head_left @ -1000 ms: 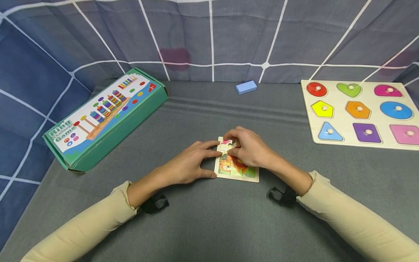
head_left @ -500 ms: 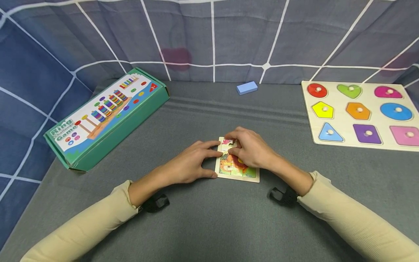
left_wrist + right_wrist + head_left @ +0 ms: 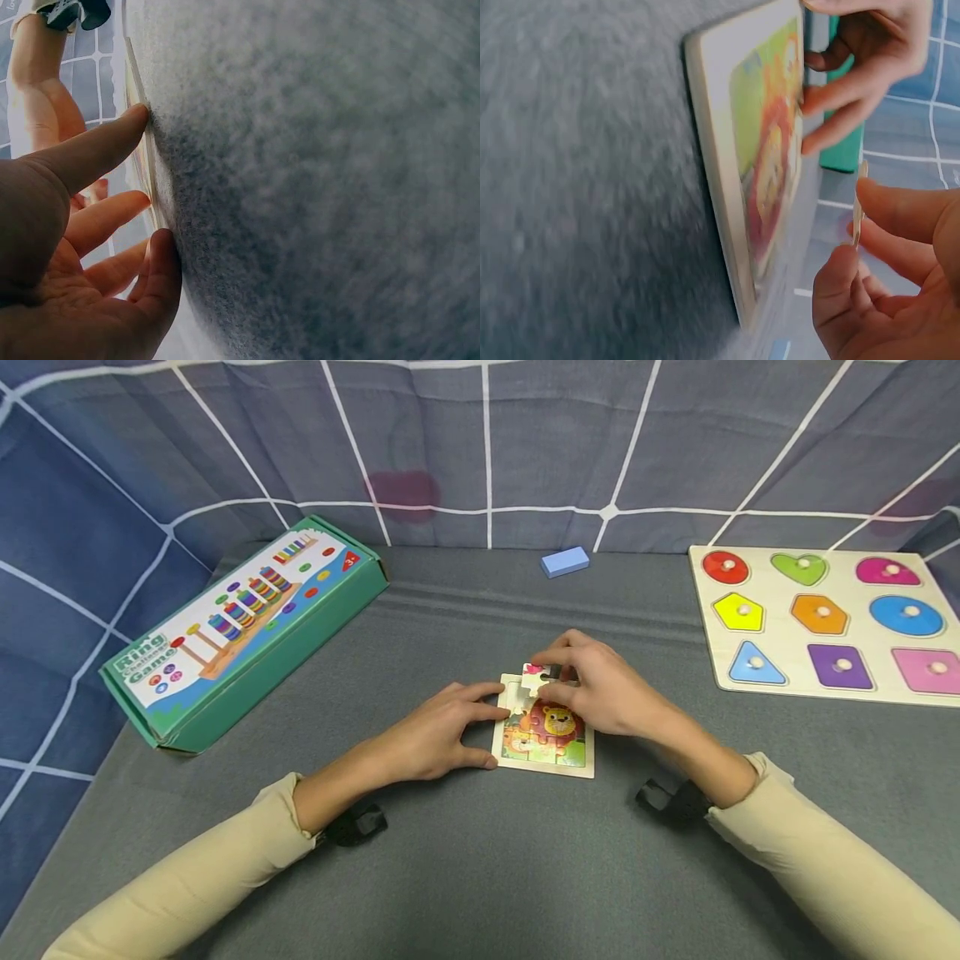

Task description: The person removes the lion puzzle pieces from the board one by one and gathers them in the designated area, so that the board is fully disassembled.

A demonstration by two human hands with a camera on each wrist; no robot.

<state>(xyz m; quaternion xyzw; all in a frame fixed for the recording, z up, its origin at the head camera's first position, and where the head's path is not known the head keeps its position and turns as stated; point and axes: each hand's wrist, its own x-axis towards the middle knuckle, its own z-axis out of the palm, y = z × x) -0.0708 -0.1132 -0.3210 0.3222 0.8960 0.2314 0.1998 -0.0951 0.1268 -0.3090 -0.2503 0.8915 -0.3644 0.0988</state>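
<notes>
A small wooden jigsaw board (image 3: 543, 769) with a lion picture lies on the grey cloth between both hands. My left hand (image 3: 431, 739) touches its left edge, fingers extended onto the rim and thumb at the near corner. Above the far part of the board, my right hand (image 3: 607, 693) pinches a puzzle piece (image 3: 533, 682), pale with a pink patch, between thumb and fingers. Seen edge-on in the right wrist view, the puzzle piece (image 3: 858, 214) is held off the board. Bare tray shows at the board's upper left, while the lion pieces sit in the lower part.
A green ring game box (image 3: 247, 627) lies at the left. A blue block (image 3: 565, 562) rests near the back curtain (image 3: 547, 452). At the right is a peg puzzle board (image 3: 772, 643) with several coloured knobbed shapes.
My right hand has lifted the pink-patched piece out of the board's upper left and moved it up and to the right, uncovering the lion's face. The left hand has stayed put.
</notes>
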